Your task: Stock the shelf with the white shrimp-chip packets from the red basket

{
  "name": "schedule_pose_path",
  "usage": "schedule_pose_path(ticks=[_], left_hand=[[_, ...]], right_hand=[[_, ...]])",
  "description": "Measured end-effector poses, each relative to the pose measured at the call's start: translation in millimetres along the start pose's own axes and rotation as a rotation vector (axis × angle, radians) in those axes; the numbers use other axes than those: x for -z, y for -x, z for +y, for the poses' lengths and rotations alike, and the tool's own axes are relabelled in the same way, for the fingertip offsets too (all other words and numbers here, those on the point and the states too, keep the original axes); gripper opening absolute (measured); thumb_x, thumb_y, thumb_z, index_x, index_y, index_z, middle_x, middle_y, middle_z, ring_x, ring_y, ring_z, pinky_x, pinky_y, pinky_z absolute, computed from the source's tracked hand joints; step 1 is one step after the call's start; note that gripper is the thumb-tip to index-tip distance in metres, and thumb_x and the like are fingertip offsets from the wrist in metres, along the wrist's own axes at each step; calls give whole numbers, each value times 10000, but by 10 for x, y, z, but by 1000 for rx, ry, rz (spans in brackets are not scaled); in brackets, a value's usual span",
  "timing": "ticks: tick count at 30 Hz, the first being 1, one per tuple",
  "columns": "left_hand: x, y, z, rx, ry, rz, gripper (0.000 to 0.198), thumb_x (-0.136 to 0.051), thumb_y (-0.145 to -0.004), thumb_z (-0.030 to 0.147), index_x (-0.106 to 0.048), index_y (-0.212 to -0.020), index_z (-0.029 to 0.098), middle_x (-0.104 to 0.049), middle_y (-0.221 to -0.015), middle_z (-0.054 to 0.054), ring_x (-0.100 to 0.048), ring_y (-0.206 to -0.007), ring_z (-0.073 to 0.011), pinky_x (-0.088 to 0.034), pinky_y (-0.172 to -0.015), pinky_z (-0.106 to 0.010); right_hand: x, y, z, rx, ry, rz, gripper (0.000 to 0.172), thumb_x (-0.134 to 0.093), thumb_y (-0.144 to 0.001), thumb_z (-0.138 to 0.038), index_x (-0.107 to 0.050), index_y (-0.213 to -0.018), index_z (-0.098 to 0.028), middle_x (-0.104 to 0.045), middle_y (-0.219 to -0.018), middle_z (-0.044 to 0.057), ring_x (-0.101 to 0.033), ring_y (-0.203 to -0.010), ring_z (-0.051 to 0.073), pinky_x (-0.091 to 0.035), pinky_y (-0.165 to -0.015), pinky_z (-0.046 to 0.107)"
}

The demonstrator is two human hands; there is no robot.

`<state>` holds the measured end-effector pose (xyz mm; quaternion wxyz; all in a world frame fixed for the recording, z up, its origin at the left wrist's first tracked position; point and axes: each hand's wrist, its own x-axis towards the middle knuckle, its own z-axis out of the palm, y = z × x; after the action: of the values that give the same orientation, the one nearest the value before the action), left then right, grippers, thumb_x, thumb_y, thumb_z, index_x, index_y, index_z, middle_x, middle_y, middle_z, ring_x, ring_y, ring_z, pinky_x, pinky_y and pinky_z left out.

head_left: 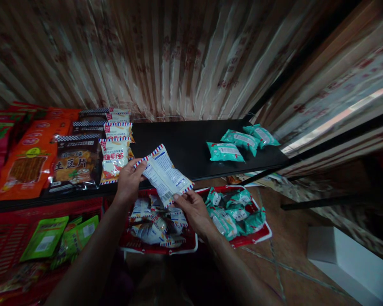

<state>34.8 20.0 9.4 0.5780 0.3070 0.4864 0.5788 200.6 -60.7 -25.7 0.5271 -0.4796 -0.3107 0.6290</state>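
A white snack bag with red and blue striped ends is held between my two hands, its printed back facing up. My left hand pinches its upper left end. At the lower right end, my right hand grips the opposite striped edge. Below the bag, a red basket holds several similar white bags. Just left of my left hand, a row of white snack bags stands on the black shelf, front sides showing.
Teal packets lie on the shelf's right part, and more fill another red basket. Black potato-chip bags and orange packets stand at the left. Green packets lie in a red crate. A white box sits on the floor.
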Motion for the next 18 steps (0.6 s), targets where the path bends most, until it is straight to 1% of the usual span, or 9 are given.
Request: schedule_pose_path(ticks=[5, 9, 12, 14, 18], left_hand=[[-19, -34, -73, -3, -1, -4, 361, -750, -570, 399, -602, -786, 150, -670, -644, 3, -625, -593, -140, -507, -559, -248], [-50, -33, -90, -11, -13, -1, 352, -739, -576, 414, -602, -763, 149, -643, -598, 19, -614, -567, -136, -510, -560, -257], [-68, -34, -97, -16, -26, 9, 356, -732, -573, 429, -602, -751, 150, -636, -588, 19, -607, -556, -135, -503, -549, -256], [-72, -42, -101, -15, -29, 22, 358, -730, -568, 431, -601, -747, 149, -641, -598, 13, -604, -555, -132, -496, -541, -250], [-69, -62, -107, -16, -24, 42, 354, -726, -555, 417, -597, -746, 149, -619, -573, 22, -602, -550, -136, -489, -529, -247]], right_hand=[[-19, 39, -43, -90, 116, -14, 374, -794, -628, -391, -680, -911, -174, -725, -806, 20, -684, -720, 175, -562, -729, 319], [-9, 42, -31, -133, 176, 21, 364, -805, -598, -403, -668, -828, -156, -704, -740, 15, -681, -701, 175, -553, -714, 311], [-11, 37, -27, -132, 186, 58, 331, -803, -592, -393, -653, -773, -160, -688, -696, -1, -656, -642, 149, -538, -667, 280], [-17, 34, -30, -112, 160, 74, 327, -811, -576, -375, -644, -769, -170, -668, -662, -23, -630, -600, 132, -525, -626, 262], [-2, 28, -14, -58, 71, 42, 323, -814, -578, -341, -643, -806, -188, -626, -630, -57, -605, -573, 110, -502, -593, 236]])
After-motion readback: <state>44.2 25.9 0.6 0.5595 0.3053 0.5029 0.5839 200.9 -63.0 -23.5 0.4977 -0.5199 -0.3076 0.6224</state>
